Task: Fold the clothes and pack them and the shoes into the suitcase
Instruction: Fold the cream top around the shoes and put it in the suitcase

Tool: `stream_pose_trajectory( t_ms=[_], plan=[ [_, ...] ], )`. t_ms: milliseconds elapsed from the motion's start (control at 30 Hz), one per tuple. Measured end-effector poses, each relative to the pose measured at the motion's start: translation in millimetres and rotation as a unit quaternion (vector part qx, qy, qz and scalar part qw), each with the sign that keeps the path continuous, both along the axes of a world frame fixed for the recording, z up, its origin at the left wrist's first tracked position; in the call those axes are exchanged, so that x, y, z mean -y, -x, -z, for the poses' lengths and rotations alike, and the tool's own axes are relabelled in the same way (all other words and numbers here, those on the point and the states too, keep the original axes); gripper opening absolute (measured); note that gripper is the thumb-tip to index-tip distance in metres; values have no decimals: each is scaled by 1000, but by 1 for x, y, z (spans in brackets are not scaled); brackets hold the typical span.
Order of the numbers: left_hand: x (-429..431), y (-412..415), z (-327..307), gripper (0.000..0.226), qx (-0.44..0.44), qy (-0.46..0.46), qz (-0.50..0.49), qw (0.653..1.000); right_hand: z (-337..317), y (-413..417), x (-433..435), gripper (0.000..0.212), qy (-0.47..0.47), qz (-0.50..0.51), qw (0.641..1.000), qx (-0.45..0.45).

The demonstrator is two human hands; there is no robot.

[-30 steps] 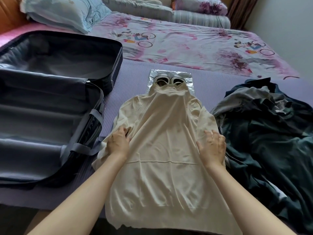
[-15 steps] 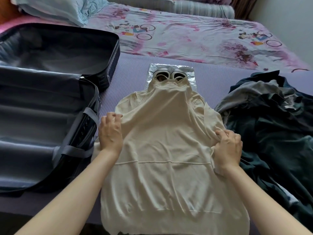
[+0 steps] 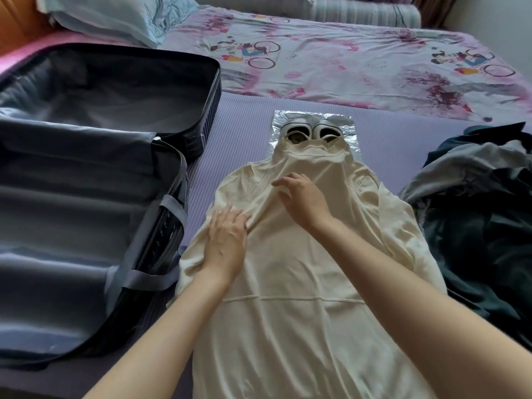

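Suitcase (image 3: 72, 214) lies open at left on the purple mat (image 3: 241, 133), with both lined halves facing up. Cream garment (image 3: 288, 326) is spread flat at the centre of the mat, just beside the suitcase, its neck end draped over the shoes (image 3: 313, 132). Dark clothes pile (image 3: 475, 226) sits unfolded at right, touching the garment's edge. The shoes stand as a pair on a clear plastic sheet (image 3: 348, 131). Left hand (image 3: 227, 240) presses flat on the garment, fingers straight, with fabric wrinkled at the fingertips. Right hand (image 3: 302, 197) rests on the upper chest area, fingers spread and extended, gripping nothing.
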State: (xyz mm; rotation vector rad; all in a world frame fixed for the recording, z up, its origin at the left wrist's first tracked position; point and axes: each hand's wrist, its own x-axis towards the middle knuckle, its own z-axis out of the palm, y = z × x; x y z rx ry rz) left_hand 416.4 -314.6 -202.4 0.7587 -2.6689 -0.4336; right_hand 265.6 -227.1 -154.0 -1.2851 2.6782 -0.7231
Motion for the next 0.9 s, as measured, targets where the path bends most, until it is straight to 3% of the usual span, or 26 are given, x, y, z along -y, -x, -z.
stream_pose_trajectory(
  t_ms=[167, 300, 367, 467, 567, 600, 667, 767, 900],
  plan=[
    [-3, 6, 11, 38, 32, 49, 39, 998, 3, 34, 87, 47, -118, -35, 992, -27],
    [-1, 3, 24, 52, 123, 57, 44, 990, 15, 44, 122, 65, -233, -78, 967, -67],
    [2, 0, 34, 55, 130, 59, 38, 989, 21, 47, 130, 59, -250, -79, 963, -61],
    [2, 0, 37, 54, 103, 60, 26, 992, 21, 54, 142, 26, -150, -35, 987, -37],
    [2, 3, 31, 55, 75, 78, 5, 994, 13, 56, 161, 23, 42, 51, 998, -5],
    [3, 4, 30, 57, 85, 83, -2, 993, 12, 56, 166, 24, 68, 62, 996, -5],
    [7, 6, 31, 61, 121, 96, -18, 988, 17, 55, 172, 28, 30, 34, 999, 18],
    [10, 5, 37, 63, 151, 84, -31, 984, 39, 54, 160, 57, -79, -42, 994, 70],
    [13, -2, 43, 59, 160, 105, -62, 980, 39, 37, 106, 54, 2, -101, 994, 46]
  ],
)
